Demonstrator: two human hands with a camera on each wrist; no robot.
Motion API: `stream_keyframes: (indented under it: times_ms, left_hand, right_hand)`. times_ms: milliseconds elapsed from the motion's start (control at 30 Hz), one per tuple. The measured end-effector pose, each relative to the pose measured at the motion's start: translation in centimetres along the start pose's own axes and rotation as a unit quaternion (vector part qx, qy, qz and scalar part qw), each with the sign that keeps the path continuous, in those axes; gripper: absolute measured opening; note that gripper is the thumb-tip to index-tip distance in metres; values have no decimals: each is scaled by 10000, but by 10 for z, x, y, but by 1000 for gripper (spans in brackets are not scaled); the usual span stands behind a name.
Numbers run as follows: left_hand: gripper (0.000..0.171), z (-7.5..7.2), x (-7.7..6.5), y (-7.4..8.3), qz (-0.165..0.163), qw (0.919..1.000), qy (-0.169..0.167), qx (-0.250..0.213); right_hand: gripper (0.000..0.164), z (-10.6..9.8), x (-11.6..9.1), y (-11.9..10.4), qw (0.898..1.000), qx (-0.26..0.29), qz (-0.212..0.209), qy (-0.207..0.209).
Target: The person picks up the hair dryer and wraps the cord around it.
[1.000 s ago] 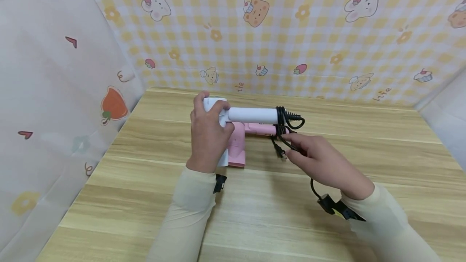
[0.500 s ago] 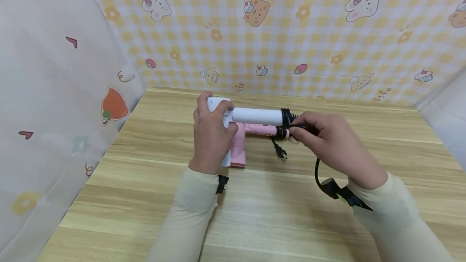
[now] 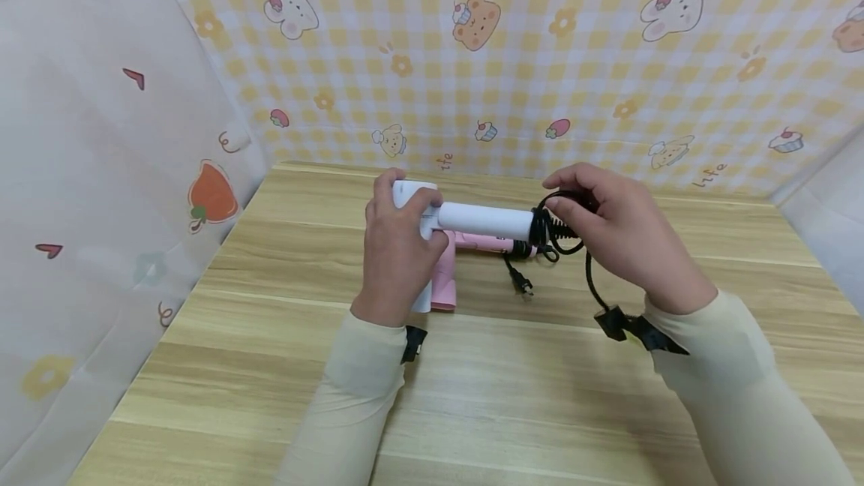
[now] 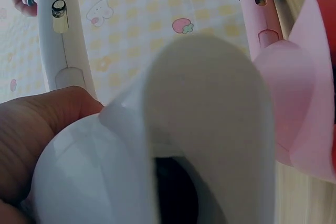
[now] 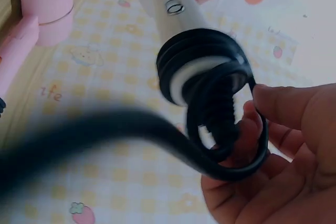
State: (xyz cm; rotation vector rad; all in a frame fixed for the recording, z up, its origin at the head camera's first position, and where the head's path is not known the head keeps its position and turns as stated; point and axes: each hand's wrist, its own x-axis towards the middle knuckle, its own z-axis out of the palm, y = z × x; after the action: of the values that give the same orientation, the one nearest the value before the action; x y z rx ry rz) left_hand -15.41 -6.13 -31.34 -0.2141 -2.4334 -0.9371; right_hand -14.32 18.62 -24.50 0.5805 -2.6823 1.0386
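Observation:
A white hair dryer [image 3: 486, 220] is held up above the table, its handle pointing right. My left hand [image 3: 400, 257] grips it around the head, with the thumb beside the handle joint. Black cord [image 5: 202, 56] is wrapped in several turns around the handle's end, by the ribbed strain relief. My right hand [image 3: 628, 231] pinches a loop of that cord; in the right wrist view its thumb [image 5: 286, 106] lies against the loop. A length of cord hangs below this hand toward the wrist. Behind and below, a pink hair dryer [image 3: 443, 276] is partly covered by the white one.
The pink dryer rests on the wooden table [image 3: 513, 388], its own black cord wound at the handle end. That cord's plug [image 3: 520, 281] lies on the wood. A yellow checked cloth [image 3: 560, 81] hangs along the back, a white patterned one [image 3: 88, 171] on the left.
My right hand has risen and moved a little to the right, lifting a cord loop at the handle end. The white hair dryer and left hand have shifted slightly right.

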Motion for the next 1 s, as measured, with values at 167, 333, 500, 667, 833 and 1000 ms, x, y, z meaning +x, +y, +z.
stream_keyframes:
  times_ms: [167,333,500,667,833,1000]
  left_hand:
    - [39,-2,-1,1,39,9999,-46,-87]
    - [39,-3,-2,2,86,9998,-73,-159]
    - [38,-5,-2,2,176,9997,29,-194]
    - [38,-7,-1,2,167,9993,48,-326]
    - [37,-8,-1,3,48,9992,-12,-396]
    - [37,-8,-1,4,-76,9989,-63,-468]
  right_hand:
    - [20,0,9,12,9983,439,231,-305]
    - [21,3,14,28,9893,1230,537,-581]
    - [23,8,16,39,9805,1652,744,-763]
    - [28,14,16,48,9794,1625,747,-941]
    - [34,24,11,55,9696,2072,788,-1034]
    - [26,35,2,57,9664,2327,676,-862]
